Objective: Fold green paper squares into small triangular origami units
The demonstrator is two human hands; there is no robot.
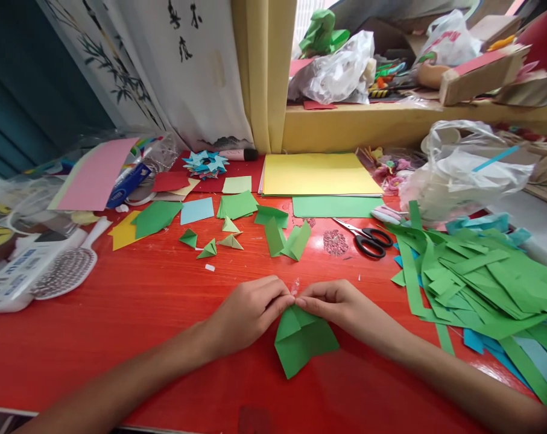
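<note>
A folded piece of green paper [301,340] lies on the red table [155,301] near its front edge. My left hand [248,310] pinches the paper's top corner from the left, fingers closed. My right hand [341,304] pinches the same top corner from the right, its fingertips meeting those of the left. Several small folded green triangles [219,238] lie farther back on the table.
Black-handled scissors [368,238] lie right of centre. A heap of green and blue paper strips [476,277] fills the right side. Yellow paper sheets [318,173] and a green sheet sit at the back. A hairbrush [67,268] and clutter lie at the left.
</note>
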